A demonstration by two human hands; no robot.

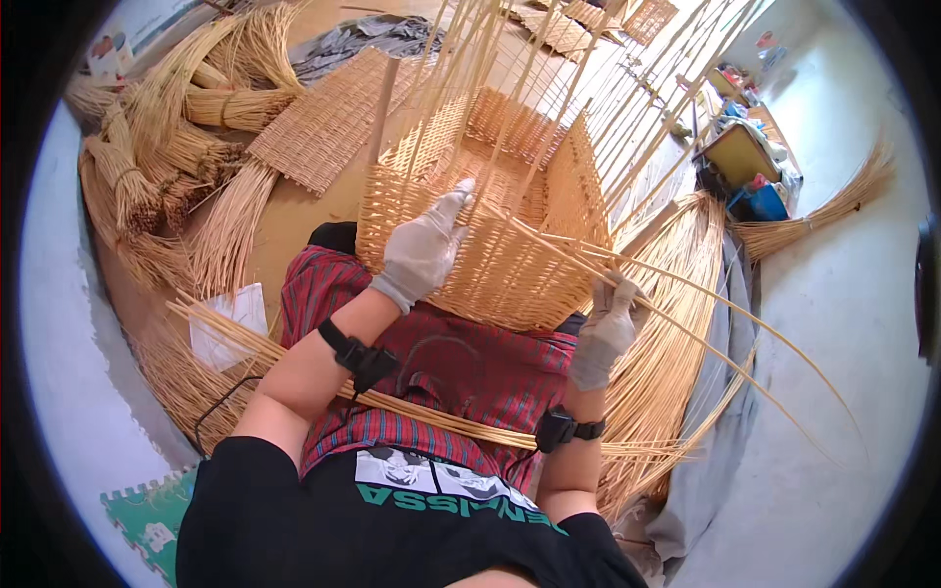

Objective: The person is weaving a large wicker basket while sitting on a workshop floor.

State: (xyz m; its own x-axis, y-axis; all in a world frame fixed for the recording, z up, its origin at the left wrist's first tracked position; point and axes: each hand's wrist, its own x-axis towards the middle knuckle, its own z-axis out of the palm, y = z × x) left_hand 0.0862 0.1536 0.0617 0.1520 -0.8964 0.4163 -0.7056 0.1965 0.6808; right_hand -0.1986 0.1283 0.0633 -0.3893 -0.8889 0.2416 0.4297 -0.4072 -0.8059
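A half-woven rectangular wicker basket (495, 274) rests on my lap over red checked cloth (451, 372), with tall upright stakes rising from its walls. My gloved left hand (426, 245) grips the front wall near its top edge, thumb up by the stakes. My gloved right hand (610, 318) is at the basket's right front corner, fingers closed on long pale weaving strands (725, 304) that trail out to the right. More long strands (441, 426) lie across my lap beneath both forearms.
Bundled reeds (225, 108) and a woven mat (323, 118) lie at upper left. Loose reeds (667, 353) are heaped at my right. A cluttered small table (735, 157) with a blue container (760, 201) and another bundle (814, 211) stand by the right wall. A green foam mat (137, 519) lies lower left.
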